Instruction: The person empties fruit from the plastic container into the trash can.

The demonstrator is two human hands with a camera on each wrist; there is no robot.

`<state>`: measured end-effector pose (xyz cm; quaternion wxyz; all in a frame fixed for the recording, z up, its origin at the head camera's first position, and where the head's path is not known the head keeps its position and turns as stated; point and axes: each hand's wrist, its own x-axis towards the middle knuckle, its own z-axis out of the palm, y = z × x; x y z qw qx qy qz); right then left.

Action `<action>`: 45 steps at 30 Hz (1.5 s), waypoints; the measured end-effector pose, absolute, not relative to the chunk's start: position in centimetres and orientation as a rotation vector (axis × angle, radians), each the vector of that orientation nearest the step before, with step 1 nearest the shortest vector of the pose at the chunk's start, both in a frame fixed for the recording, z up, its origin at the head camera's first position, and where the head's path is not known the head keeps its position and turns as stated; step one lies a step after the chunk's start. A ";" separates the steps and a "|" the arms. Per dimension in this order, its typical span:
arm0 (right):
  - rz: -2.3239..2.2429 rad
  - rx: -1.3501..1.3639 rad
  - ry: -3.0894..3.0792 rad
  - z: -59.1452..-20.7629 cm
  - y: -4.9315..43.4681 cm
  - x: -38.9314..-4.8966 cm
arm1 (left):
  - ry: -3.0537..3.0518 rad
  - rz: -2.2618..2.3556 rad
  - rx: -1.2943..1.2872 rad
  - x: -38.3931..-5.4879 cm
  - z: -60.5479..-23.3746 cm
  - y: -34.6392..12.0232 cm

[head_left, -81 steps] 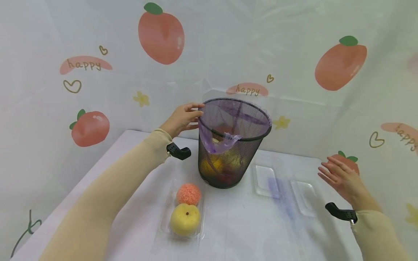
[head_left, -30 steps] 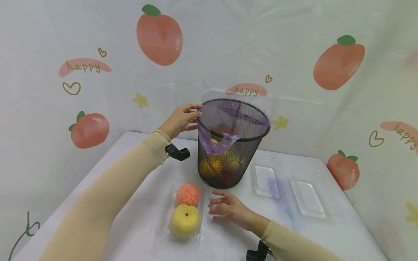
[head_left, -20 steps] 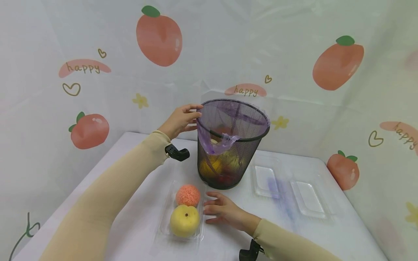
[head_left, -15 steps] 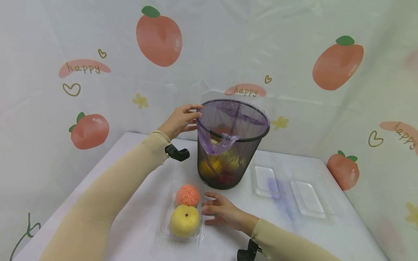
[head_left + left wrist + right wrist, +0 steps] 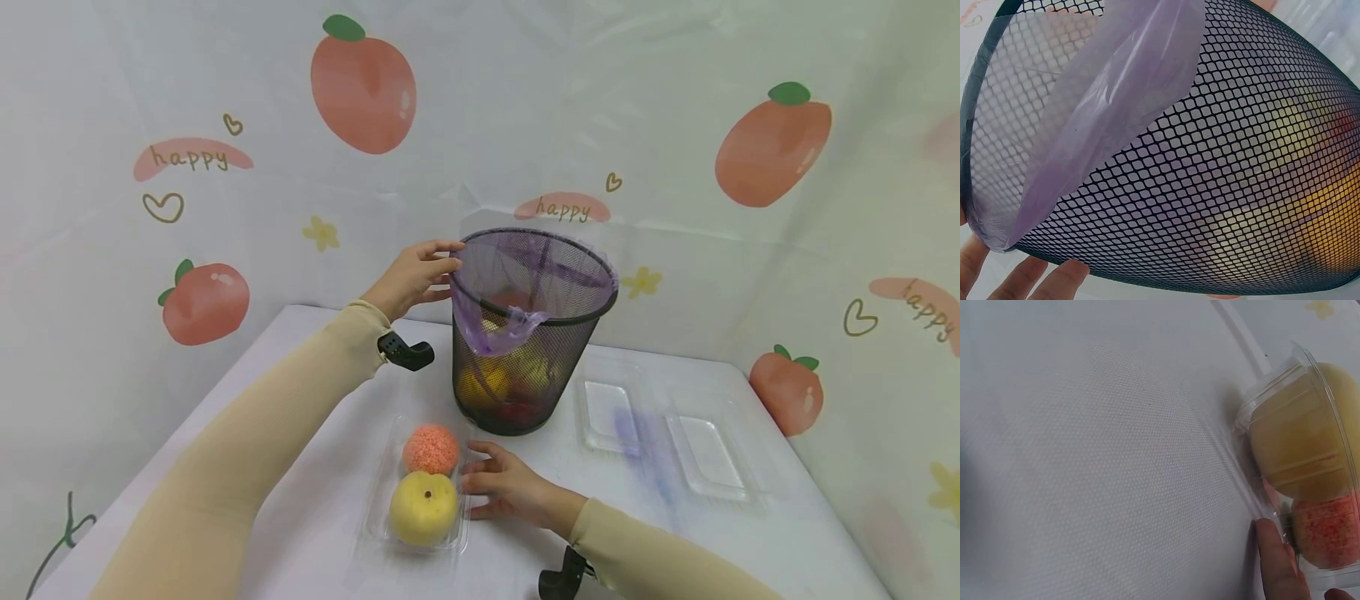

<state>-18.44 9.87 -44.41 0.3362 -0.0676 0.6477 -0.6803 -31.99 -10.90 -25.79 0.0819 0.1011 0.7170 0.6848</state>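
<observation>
Reaching to the left side of a black mesh wastebasket [image 5: 551, 354], my left hand [image 5: 415, 275] rests its fingertips at the rim. In the left wrist view its fingers [image 5: 1063, 280] lie loosely extended along the outside, beside the folded edge of a purple plastic bag [image 5: 1116, 81] lining the basket. My right hand [image 5: 512, 485] is at the right side of a clear plastic container [image 5: 378, 500], its fingertips right at the wall. Inside the container, a rough coral-pink ball [image 5: 431, 448] sits behind a yellow pear-like fruit [image 5: 423, 508].
Yellow and red fruit-like things [image 5: 483, 381] show through the mesh at the basket's bottom. Two more clear plastic containers [image 5: 708, 454] lie on the white-covered table [image 5: 540, 554] to the right. A fruit-printed curtain [image 5: 480, 108] hangs behind and at the sides.
My right hand has come in from the far right, low over the table, and has edged left up to the container. The left hand has stayed at the basket's rim.
</observation>
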 end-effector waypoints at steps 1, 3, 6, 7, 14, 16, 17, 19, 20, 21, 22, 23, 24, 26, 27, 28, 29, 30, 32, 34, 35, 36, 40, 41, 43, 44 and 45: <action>-1.773 -0.171 1.687 -44.4 9.8 -18.5 | 2.139 2.049 0.298 -32.0 -25.8 -10.9; -1.776 -0.157 1.682 -44.4 9.8 -18.5 | 2.137 2.051 0.294 -32.0 -25.8 -10.9; -1.782 -0.136 1.674 -44.4 9.6 -18.6 | 2.134 2.053 0.293 -32.0 -25.8 -10.9; -1.783 -0.129 1.676 -44.4 9.6 -18.6 | 2.134 2.053 0.292 -32.0 -25.8 -10.9; -1.784 -0.098 1.704 -44.2 9.2 -18.5 | 2.140 2.044 0.302 -32.0 -25.8 -10.9; -1.781 -0.085 1.720 -44.1 9.1 -18.4 | 2.140 2.046 0.297 -32.0 -25.8 -10.9; -1.777 -0.079 1.732 -44.1 9.0 -18.4 | 2.141 2.046 0.295 -31.9 -25.8 -10.9; -1.779 -0.066 1.748 -44.0 8.9 -18.2 | 2.142 2.044 0.295 -31.9 -25.9 -10.9; -1.781 -0.060 1.756 -43.9 8.8 -18.2 | 2.145 2.042 0.295 -31.9 -25.9 -10.9; -1.784 -0.053 1.759 -43.8 8.7 -18.1 | 2.145 2.043 0.295 -31.9 -25.9 -10.9; -1.786 -0.047 1.766 -43.7 8.7 -18.0 | 2.144 2.044 0.295 -31.9 -25.9 -10.9; -1.786 -0.042 1.777 -43.6 8.6 -17.9 | 2.143 2.047 0.295 -31.9 -25.9 -10.9; -1.789 -0.041 1.785 -43.6 8.5 -17.9 | 2.141 2.051 0.293 -31.9 -25.9 -10.9; -1.791 -0.045 1.808 -43.4 8.3 -17.8 | 2.140 2.055 0.290 -32.0 -25.8 -10.8; -1.790 -0.049 1.820 -43.3 8.2 -17.7 | 2.137 2.057 0.290 -32.0 -25.8 -10.8; -1.790 -0.057 1.834 -43.3 8.2 -17.7 | 2.137 2.058 0.290 -32.0 -25.8 -10.8; -1.790 -0.066 1.842 -43.2 8.1 -17.6 | 2.140 2.056 0.290 -32.0 -25.8 -10.8; -1.793 -0.074 1.845 -43.2 8.1 -17.6 | 2.142 2.054 0.291 -32.0 -25.8 -10.8; -1.805 -0.087 1.837 -43.1 8.0 -17.4 | 2.147 2.051 0.295 -32.1 -25.8 -10.8; -1.822 -0.102 1.815 -43.0 8.0 -17.3 | 2.153 2.047 0.297 -32.1 -25.8 -10.8; -1.830 -0.106 1.804 -43.0 8.0 -17.3 | 2.154 2.045 0.296 -32.1 -25.8 -10.8; -1.839 -0.109 1.793 -43.0 8.0 -17.2 | 2.154 2.045 0.295 -32.1 -25.8 -10.8; -1.864 -0.109 1.758 -43.0 8.0 -17.2 | 2.147 2.047 0.288 -32.1 -25.8 -10.8; -1.867 -0.108 1.754 -43.0 7.9 -17.2 | 2.144 2.048 0.287 -32.1 -25.8 -10.8; -1.872 -0.107 1.741 -43.0 7.9 -17.1 | 2.139 2.051 0.287 -32.1 -25.8 -10.8; -1.876 -0.105 1.732 -43.0 7.9 -17.1 | 2.138 2.051 0.288 -32.1 -25.8 -10.8; -1.879 -0.104 1.724 -43.0 7.8 -17.1 | 2.138 2.051 0.288 -32.1 -25.8 -10.8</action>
